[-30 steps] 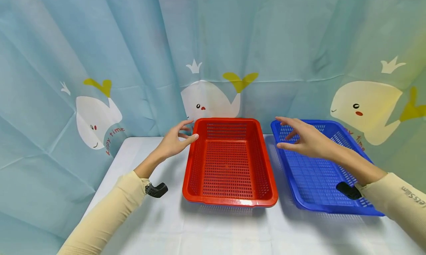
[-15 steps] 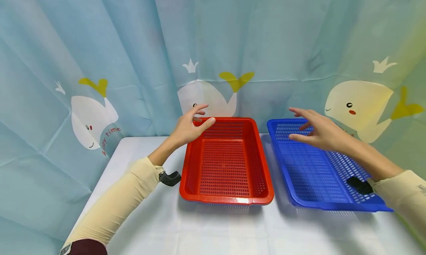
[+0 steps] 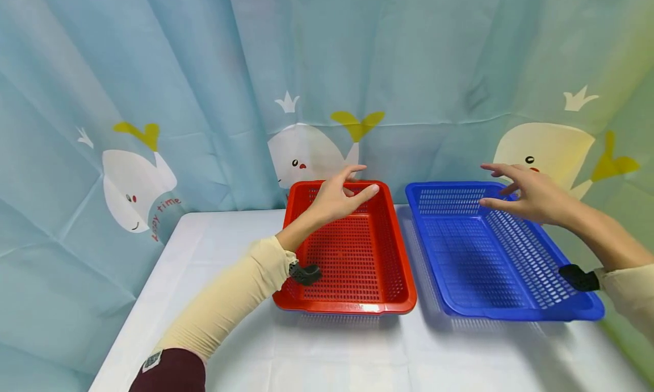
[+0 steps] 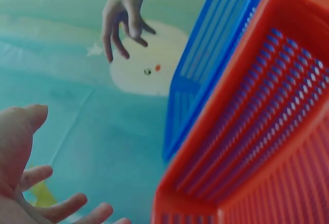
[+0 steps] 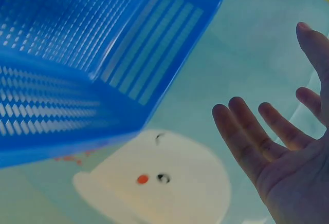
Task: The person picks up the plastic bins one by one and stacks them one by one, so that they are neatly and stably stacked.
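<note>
My left hand (image 3: pixel 338 199) hovers over the far left part of a red plastic basket (image 3: pixel 406 267), its fingers apart and nothing in them. Above the far right part of a blue plastic basket (image 3: pixel 434 255) is my right hand (image 3: pixel 536 196), likewise holding nothing, with thumb and fingers spread. Both baskets have slotted walls and bare grid bottoms. In the left wrist view the relaxed fingers (image 4: pixel 67 207) are apart from the red rim. The right wrist view has the spread fingers (image 5: pixel 247 136) beside the blue basket (image 5: pixel 169 54), not touching it.
The baskets stand side by side on a white-covered table (image 3: pixel 225 238), with a narrow gap between them. A light blue curtain (image 3: pixel 204 68) printed with whales hangs right behind the table. Each wrist wears a black device, such as the left one (image 3: pixel 305 274).
My left hand has moved right, from beside the red basket's left edge to over it. My right hand has moved right across the blue basket. The view has shifted slightly; the baskets stay put.
</note>
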The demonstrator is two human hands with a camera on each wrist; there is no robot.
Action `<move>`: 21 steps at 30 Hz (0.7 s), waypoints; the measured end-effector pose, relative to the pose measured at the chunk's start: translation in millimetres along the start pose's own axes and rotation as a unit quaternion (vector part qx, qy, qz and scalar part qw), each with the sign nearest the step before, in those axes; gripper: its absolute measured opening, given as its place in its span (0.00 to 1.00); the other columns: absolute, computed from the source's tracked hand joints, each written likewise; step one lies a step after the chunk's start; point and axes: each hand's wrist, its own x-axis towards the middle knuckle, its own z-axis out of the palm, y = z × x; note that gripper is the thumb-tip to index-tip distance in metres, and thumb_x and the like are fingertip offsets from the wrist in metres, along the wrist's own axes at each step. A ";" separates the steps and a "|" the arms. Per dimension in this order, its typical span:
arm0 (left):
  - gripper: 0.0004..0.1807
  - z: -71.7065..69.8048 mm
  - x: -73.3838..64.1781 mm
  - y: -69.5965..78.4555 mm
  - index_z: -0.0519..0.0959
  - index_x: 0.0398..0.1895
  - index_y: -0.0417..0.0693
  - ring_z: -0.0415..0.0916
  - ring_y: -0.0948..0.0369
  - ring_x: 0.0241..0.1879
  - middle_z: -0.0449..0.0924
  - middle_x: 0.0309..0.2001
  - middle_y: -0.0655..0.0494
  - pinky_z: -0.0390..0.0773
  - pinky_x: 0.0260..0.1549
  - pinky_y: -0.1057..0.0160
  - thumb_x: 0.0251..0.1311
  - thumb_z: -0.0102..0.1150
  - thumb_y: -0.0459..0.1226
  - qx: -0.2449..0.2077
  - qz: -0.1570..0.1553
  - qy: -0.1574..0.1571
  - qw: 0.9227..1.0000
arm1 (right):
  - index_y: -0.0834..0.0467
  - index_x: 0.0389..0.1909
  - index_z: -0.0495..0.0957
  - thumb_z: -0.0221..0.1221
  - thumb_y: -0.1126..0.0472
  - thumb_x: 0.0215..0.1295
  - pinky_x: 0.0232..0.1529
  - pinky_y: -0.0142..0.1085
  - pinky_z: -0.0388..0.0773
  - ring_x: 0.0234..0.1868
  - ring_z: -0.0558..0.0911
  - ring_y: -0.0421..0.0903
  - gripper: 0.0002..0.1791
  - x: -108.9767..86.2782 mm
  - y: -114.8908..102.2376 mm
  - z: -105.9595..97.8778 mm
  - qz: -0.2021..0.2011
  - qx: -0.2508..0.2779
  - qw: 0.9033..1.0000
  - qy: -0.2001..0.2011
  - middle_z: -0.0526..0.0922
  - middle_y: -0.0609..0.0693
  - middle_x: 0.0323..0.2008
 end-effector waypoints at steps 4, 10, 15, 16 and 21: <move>0.35 22.8 8.0 10.3 0.68 0.74 0.64 0.79 0.53 0.55 0.73 0.67 0.47 0.83 0.48 0.56 0.66 0.63 0.57 -0.022 -0.015 -0.005 1.000 | 0.64 0.73 0.65 0.74 0.59 0.60 0.25 0.41 0.84 0.43 0.86 0.69 0.43 -6.9 17.0 -6.9 0.031 -0.006 1.000 -0.004 0.75 0.74 0.60; 0.35 56.4 17.0 23.6 0.70 0.73 0.66 0.80 0.57 0.51 0.76 0.63 0.52 0.81 0.47 0.58 0.65 0.64 0.59 -0.030 -0.044 0.000 0.999 | 0.64 0.75 0.62 0.71 0.55 0.64 0.36 0.64 0.83 0.47 0.83 0.75 0.44 -19.0 36.7 -10.6 0.066 0.003 0.998 -0.016 0.72 0.76 0.60; 0.35 81.2 21.7 31.8 0.69 0.73 0.68 0.80 0.57 0.51 0.76 0.65 0.53 0.82 0.43 0.59 0.64 0.64 0.60 -0.035 -0.064 0.006 0.997 | 0.67 0.76 0.59 0.70 0.54 0.66 0.40 0.71 0.78 0.47 0.82 0.76 0.45 -29.2 50.2 -10.5 0.087 0.002 0.996 -0.021 0.70 0.78 0.61; 0.36 85.7 22.7 32.7 0.68 0.74 0.68 0.80 0.57 0.51 0.76 0.65 0.53 0.82 0.42 0.59 0.64 0.64 0.60 -0.037 -0.067 0.007 0.997 | 0.67 0.77 0.58 0.69 0.53 0.66 0.40 0.72 0.78 0.47 0.82 0.76 0.45 -31.2 52.7 -10.5 0.093 0.002 0.995 -0.023 0.70 0.78 0.61; 0.37 106.5 27.5 35.8 0.68 0.74 0.65 0.77 0.58 0.57 0.76 0.64 0.54 0.83 0.43 0.59 0.64 0.64 0.61 -0.046 -0.077 0.017 0.996 | 0.66 0.78 0.55 0.67 0.51 0.68 0.39 0.71 0.78 0.48 0.81 0.79 0.47 -39.8 64.5 -9.6 0.119 0.008 0.992 -0.038 0.68 0.80 0.62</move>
